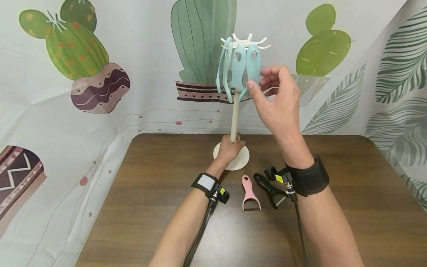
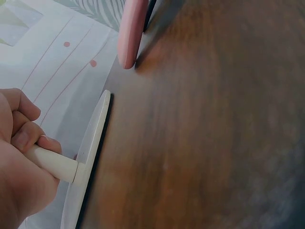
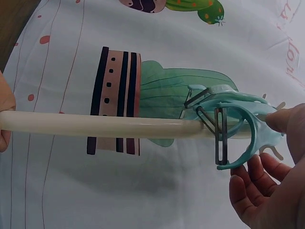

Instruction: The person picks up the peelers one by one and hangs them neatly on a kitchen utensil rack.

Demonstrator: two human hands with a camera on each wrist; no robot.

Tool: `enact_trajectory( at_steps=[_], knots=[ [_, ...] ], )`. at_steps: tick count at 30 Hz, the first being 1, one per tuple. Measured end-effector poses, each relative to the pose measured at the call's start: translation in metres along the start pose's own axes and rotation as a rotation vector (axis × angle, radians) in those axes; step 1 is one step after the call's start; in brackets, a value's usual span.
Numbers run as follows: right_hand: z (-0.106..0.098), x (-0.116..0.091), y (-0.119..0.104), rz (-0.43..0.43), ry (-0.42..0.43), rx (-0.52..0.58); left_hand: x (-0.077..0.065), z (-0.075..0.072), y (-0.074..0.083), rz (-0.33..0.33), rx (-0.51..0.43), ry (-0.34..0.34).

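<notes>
A cream stand (image 1: 235, 118) with a round base (image 1: 242, 159) stands on the table. White hooks (image 1: 246, 41) fan out at its top, and several light-blue peelers hang from them. My left hand (image 1: 230, 148) grips the pole low down, just above the base, with its fingers curled round it. At the top right, my right hand (image 1: 281, 98) pinches the light-blue peeler (image 1: 254, 65) on the nearest right hook, thumb on the front and fingers at its far edge. The right wrist view shows this peeler's metal blade (image 3: 221, 138) pointing down the pole.
A pink peeler (image 1: 247, 187) and a black peeler (image 1: 268, 185) lie on the brown table (image 1: 160, 178), in front of the base. Behind the table hangs a white cloth (image 1: 146, 74) printed with cacti and leaves. Cables run from both wrist straps.
</notes>
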State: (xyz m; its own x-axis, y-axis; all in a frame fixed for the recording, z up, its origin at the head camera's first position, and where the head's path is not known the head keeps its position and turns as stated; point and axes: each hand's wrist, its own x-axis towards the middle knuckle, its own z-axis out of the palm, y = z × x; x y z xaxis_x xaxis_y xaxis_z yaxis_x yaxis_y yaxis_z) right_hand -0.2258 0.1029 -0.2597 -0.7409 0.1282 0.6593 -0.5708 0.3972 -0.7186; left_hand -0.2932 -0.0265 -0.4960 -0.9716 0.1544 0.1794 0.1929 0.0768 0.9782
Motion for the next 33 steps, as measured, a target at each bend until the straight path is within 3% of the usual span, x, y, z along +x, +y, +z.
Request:
enact_trajectory(
  at_steps=[18, 33],
  knots=[
    [-0.017, -0.014, -0.002, 0.015, 0.02, -0.013, -0.002, 0.0, 0.002, -0.02, 0.018, 0.017],
    [-0.036, -0.041, 0.019, 0.047, -0.069, -0.173, -0.003, 0.001, 0.004, -0.027, 0.009, 0.029]
  ],
)
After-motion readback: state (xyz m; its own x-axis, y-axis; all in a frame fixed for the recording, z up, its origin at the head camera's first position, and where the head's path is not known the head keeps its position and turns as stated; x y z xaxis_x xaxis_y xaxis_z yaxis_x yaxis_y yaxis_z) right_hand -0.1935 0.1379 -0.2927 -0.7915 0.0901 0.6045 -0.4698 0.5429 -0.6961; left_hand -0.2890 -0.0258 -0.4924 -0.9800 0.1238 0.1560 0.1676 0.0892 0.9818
